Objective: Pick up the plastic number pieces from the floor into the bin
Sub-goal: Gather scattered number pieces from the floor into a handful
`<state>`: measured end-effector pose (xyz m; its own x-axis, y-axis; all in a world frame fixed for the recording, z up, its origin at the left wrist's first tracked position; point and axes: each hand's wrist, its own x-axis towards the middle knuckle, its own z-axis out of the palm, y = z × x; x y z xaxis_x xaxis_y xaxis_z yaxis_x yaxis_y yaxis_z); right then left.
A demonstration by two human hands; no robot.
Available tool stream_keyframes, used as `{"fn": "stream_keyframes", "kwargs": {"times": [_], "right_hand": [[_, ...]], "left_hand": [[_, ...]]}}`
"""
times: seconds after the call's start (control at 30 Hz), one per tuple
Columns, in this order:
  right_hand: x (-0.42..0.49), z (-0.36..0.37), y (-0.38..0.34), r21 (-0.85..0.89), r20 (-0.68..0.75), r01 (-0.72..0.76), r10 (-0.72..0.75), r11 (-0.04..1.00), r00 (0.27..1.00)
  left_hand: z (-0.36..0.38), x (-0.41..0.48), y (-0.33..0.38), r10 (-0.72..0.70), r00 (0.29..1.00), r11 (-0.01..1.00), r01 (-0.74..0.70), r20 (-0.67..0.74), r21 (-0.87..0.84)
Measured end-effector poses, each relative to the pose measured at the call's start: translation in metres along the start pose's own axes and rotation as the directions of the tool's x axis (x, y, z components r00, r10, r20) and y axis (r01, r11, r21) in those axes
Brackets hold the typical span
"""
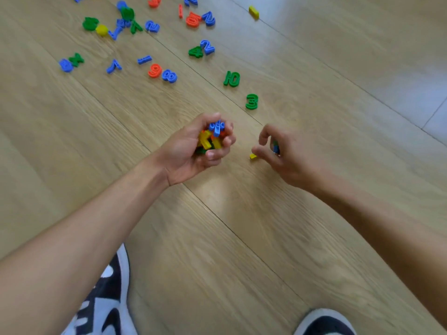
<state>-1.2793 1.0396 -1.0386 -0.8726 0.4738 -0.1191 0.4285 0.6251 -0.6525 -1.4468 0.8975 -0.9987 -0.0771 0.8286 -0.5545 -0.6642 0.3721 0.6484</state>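
My left hand (193, 151) is cupped palm up around a handful of plastic number pieces (211, 137) in blue, yellow, orange and green. My right hand (285, 153) is just to its right, low over the floor, its fingers curled around a few small pieces (275, 147), blue and green. A small yellow piece (253, 155) lies on the floor at the right hand's fingertips. Beyond the hands lie a green 3 (251, 102), a green 10 (231, 79), an orange 9 (154, 70) and a blue 8 (169, 76). No bin is in view.
Several more coloured number pieces are scattered over the wooden floor (242, 238) at the top left, with a lone yellow piece (253, 12) at the top. My two shoes (108, 298) (324, 322) stand at the bottom edge.
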Motion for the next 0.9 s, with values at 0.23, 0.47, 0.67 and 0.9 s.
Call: {"fn": "stream_keyframes", "kwargs": {"times": [0.23,0.47,0.67,0.9], "right_hand": [[0.014,0.005,0.01,-0.321,0.171,0.237,-0.19,0.917,0.967],[0.048,0.007,-0.008,-0.208,-0.086,0.186,-0.207,0.96,0.974],[0.1,0.001,0.003,-0.309,-0.152,0.092,-0.144,0.947,0.978],[0.116,0.004,0.017,-0.483,-0.056,0.134,-0.184,0.865,0.981]], "left_hand": [[-0.065,-0.058,0.029,0.307,0.951,-0.036,0.054,-0.04,0.998],[-0.097,-0.096,-0.024,0.26,0.962,-0.465,0.201,-0.085,0.862],[-0.102,-0.092,-0.046,0.362,0.93,-0.399,0.221,-0.069,0.89],[-0.103,-0.087,-0.049,0.381,0.923,-0.449,0.234,-0.052,0.863]]}}
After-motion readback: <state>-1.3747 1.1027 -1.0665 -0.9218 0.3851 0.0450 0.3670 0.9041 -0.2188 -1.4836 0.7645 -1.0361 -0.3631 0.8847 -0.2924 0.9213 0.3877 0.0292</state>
